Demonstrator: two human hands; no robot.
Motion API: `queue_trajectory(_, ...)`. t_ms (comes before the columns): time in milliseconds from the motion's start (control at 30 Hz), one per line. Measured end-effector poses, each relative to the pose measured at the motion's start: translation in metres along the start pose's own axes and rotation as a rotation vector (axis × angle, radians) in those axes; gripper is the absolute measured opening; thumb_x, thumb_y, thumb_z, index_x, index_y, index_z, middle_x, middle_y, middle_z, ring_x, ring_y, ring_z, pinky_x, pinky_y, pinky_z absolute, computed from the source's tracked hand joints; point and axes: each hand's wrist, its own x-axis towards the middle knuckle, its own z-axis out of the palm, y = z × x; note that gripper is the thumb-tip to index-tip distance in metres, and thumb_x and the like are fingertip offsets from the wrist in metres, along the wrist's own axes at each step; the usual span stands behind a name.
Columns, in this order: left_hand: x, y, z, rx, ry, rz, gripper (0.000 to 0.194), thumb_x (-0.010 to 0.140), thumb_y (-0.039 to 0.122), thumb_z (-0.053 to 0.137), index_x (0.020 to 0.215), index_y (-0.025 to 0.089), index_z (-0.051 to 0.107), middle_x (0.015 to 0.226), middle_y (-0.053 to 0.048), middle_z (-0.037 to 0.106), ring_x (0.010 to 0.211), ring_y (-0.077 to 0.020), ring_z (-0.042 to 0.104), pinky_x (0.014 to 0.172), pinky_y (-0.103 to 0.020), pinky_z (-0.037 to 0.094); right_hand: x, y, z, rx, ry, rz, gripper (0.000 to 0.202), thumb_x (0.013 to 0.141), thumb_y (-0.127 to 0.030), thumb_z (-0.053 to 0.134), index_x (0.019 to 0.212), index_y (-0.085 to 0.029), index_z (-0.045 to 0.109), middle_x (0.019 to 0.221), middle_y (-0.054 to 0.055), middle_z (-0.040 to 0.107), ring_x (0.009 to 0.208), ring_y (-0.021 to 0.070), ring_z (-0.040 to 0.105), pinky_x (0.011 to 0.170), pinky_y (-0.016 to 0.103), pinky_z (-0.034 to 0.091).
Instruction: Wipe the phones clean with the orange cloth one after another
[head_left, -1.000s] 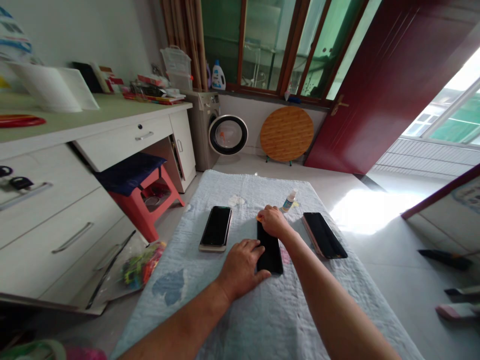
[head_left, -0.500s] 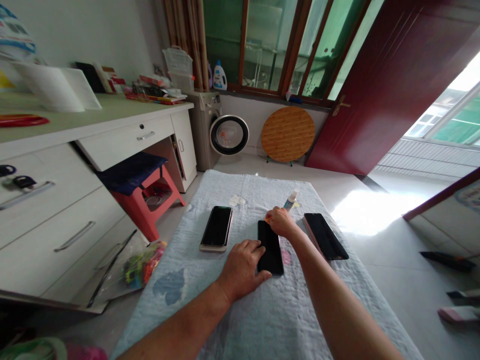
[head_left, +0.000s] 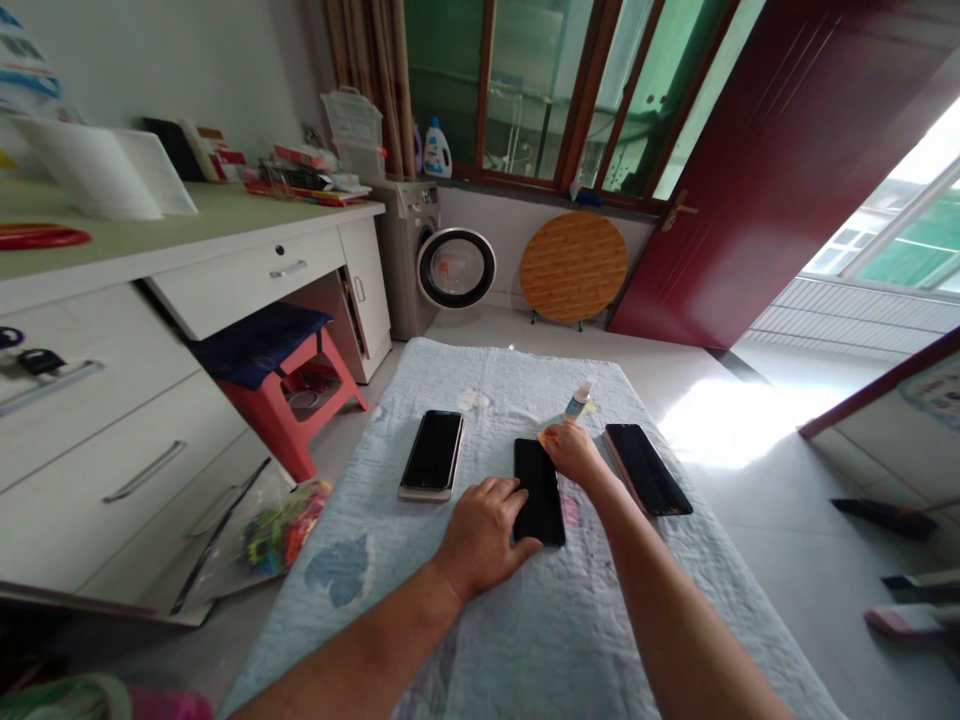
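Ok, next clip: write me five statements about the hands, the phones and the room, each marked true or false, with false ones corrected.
1. The left hand rests on the middle phone. True.
2. The right hand holds the bottle. False: it pinches a small orange piece; the bottle is just beyond the hand.
3. The middle phone lies between the left phone and the right phone. True.
4. The washing machine's door is shut. False: it stands open.
5. The middle phone's screen is dark. True.

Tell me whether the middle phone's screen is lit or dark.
Dark: the visible part of the middle phone is plain black, with no glow, icons or text showing beside the left hand.
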Motion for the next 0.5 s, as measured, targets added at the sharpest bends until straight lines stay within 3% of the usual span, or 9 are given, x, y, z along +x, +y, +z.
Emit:
queue_trajectory(167, 0.0, 0.001, 0.0, 0.007, -0.016, -0.014, 0.057, 0.076, 0.054, 0.07, 0.118, 0.016, 0.063, 0.123, -0.012, 0.062, 0.114, -0.0308, 0.055, 0.098, -0.045, 0.044, -0.028, 0.004, 0.0, 0.03, 0.026, 0.087, 0.031, 0.089, -0.026, 0.045, 0.091, -0.014, 0.073, 0.086, 0.011, 0.072, 0.079, 0.0174, 0.064, 0.068, 0.024, 0.037)
queue_trajectory(500, -0.001, -0.001, 0.003, 0.01, -0.013, -0.004, 0.056, 0.077, 0.052, 0.071, 0.119, 0.016, 0.062, 0.127, -0.013, 0.061, 0.117, -0.0304, 0.054, 0.101, -0.046, 0.043, -0.092, -0.009, -0.006, 0.147, 0.015, 0.093, 0.026, 0.086, -0.026, 0.047, 0.084, -0.017, 0.071, 0.082, 0.007, 0.07, 0.075, 0.0162, 0.062, 0.068, 0.023, 0.037)
